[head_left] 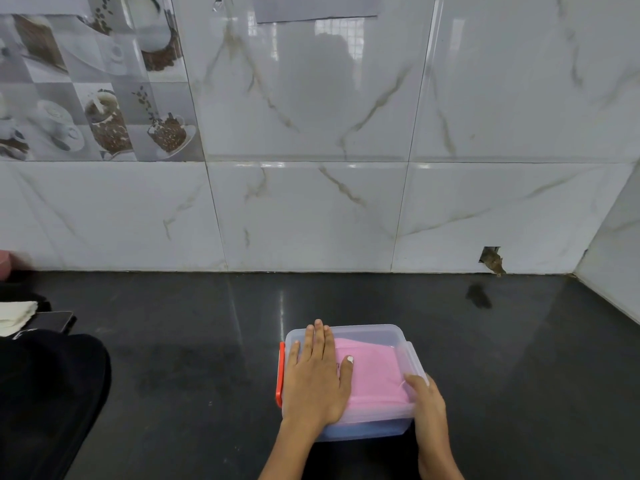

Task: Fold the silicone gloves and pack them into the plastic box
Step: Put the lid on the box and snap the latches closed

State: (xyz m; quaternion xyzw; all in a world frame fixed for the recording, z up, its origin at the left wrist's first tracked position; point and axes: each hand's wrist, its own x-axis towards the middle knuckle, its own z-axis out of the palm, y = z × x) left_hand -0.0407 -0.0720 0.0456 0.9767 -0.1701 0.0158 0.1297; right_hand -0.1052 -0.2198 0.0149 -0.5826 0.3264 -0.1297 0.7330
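A clear plastic box [388, 332] with an orange-red latch [280, 375] on its left side stands on the dark counter, near the front edge. Folded pink silicone gloves [375, 372] lie inside it. My left hand [317, 379] rests flat, fingers spread, on the left part of the gloves, pressing down into the box. My right hand [427, 407] lies against the box's near right corner, its fingertips touching the gloves' edge at the rim. The gloves' left part is hidden under my left hand.
A tiled wall rises behind the dark counter [207, 341]. At the left lie a black bag [48, 386], a phone [57, 320] and a white cloth [15, 315]. A side wall [609, 271] closes the right end.
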